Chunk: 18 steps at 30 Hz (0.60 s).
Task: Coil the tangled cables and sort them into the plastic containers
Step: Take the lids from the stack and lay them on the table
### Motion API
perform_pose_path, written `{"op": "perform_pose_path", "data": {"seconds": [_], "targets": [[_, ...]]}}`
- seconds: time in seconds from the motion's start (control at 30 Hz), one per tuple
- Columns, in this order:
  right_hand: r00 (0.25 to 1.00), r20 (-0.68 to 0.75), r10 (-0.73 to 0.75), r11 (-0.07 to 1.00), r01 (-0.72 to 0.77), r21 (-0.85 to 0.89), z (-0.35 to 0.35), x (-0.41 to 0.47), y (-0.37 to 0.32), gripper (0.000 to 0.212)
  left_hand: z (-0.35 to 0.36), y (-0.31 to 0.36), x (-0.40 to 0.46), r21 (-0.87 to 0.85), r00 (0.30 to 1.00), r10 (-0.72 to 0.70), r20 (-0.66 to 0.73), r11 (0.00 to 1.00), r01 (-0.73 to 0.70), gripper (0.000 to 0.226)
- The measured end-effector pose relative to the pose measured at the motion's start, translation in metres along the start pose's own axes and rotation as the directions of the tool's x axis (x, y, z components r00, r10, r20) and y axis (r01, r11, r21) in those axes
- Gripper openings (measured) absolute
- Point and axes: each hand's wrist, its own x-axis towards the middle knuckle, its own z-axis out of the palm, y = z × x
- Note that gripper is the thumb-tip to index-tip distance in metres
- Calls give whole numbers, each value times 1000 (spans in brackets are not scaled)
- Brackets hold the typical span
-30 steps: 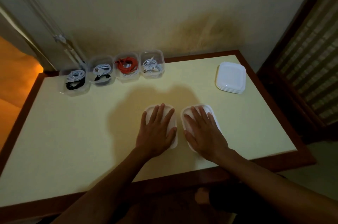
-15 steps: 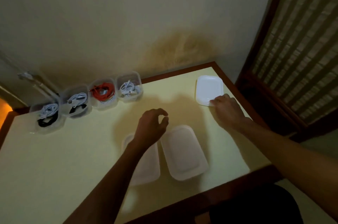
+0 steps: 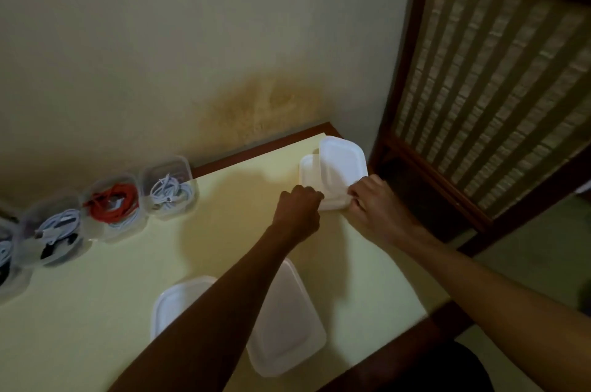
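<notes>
Sitting flat on the near part of the yellow desk [image 3: 96,321]: two white lids [image 3: 284,324], both partly hidden under the left forearm, with a slatted wooden screen [image 3: 486,81] standing just past the right edge. Lining up along the far left by the wall: clear plastic containers [image 3: 168,187], holding coiled white cables [image 3: 169,191], red cable [image 3: 112,206] and black-and-white ones; no readable labels. Gripping the white lid stack [image 3: 339,171] at the far right corner: left hand [image 3: 299,211] with fingers clenched at its near edge, right hand [image 3: 372,207] pinching the top lid, lifting it askew.

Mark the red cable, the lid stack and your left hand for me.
red cable [image 3: 112,204], head view, middle of the coil.
lid stack [image 3: 342,167], head view, flat top of the upper lid.
left hand [image 3: 299,207], head view, back of the hand.
</notes>
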Motion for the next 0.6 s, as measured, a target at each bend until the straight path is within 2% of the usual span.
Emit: {"op": "perform_pose_path", "data": {"seconds": [0.1,0.23,0.4,0.6], "targets": [[1000,-1,23,1000,-23,-1,-5,-12,13,8,0,10,2,211,996,72,44,974,-80,29],[999,21,46,999,-46,0,-12,-32,15,10,-5,14,-7,345,989,102,106,929,-132,20],[1000,8,6,998,-7,55,-2,-44,1,13,-17,9,-26,352,985,89,148,926,-137,16],[998,-2,-70,992,70,107,4,-26,-38,21,-37,-20,-49,304,994,105,-22,948,-93,19]]}}
